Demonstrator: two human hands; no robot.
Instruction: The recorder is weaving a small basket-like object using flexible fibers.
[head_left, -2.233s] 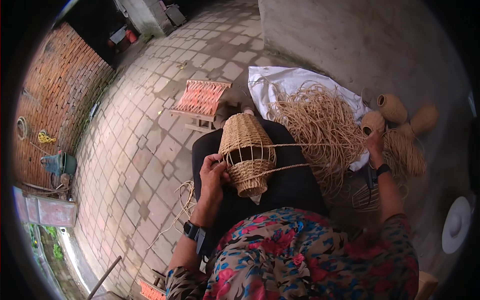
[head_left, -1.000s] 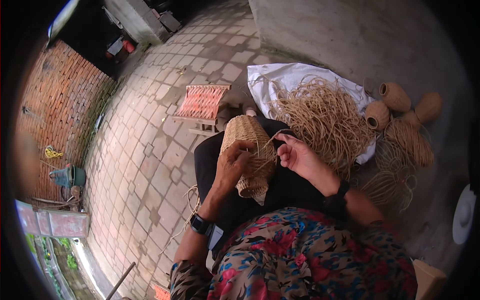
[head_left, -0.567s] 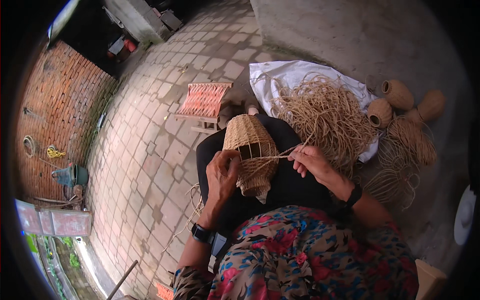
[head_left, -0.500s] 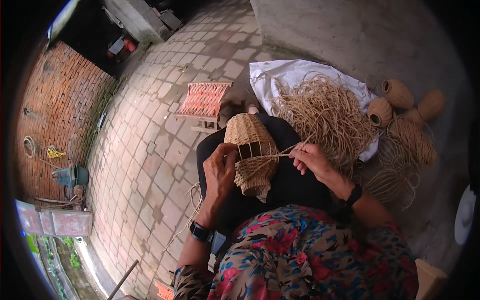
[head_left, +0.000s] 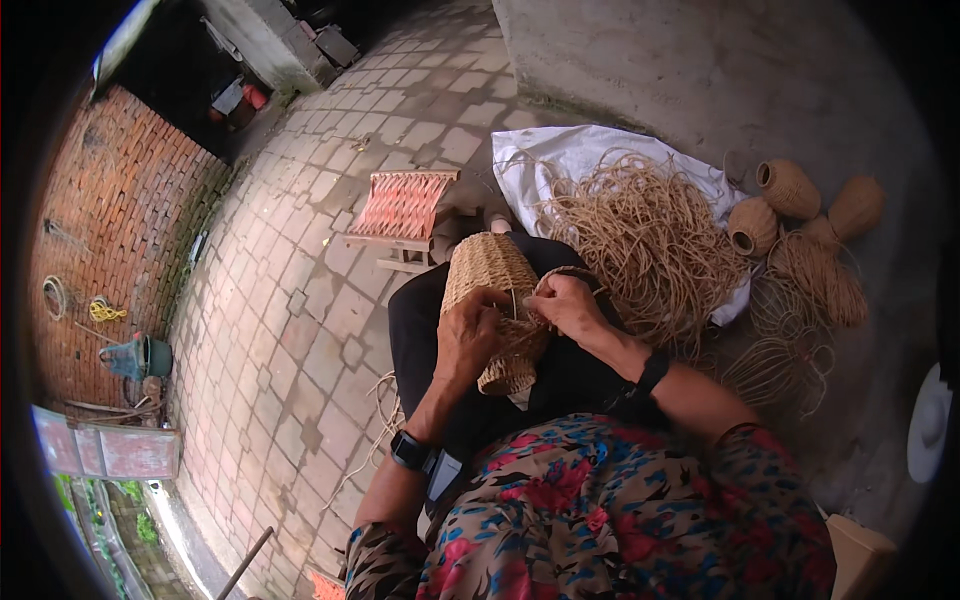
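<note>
A partly woven straw basket (head_left: pixel 486 262) lies on my dark-trousered lap, narrow rim toward me, with upright spokes around its middle. My left hand (head_left: pixel 470 340) is closed on the basket's left side at that middle section. Close beside it, my right hand (head_left: pixel 565 305) pinches a twisted straw cord (head_left: pixel 568 272) against the basket's right side; the cord loops up over the fingers. Exactly what lies under the left fingertips is hidden.
Loose cord (head_left: pixel 635 240) is heaped on a white sheet (head_left: pixel 530 150). Several woven vessels (head_left: pixel 788 190) and wire frames (head_left: pixel 785 360) lie at the right. A pink woven-seat stool (head_left: pixel 400 205) stands on paving (head_left: pixel 290 380), beside a brick wall (head_left: pixel 120 190) with a green tub (head_left: pixel 155 355).
My right hand moved from the far right to the basket with the cord, then slightly further left and up toward my left hand, whose fingers shifted on the basket's middle.
</note>
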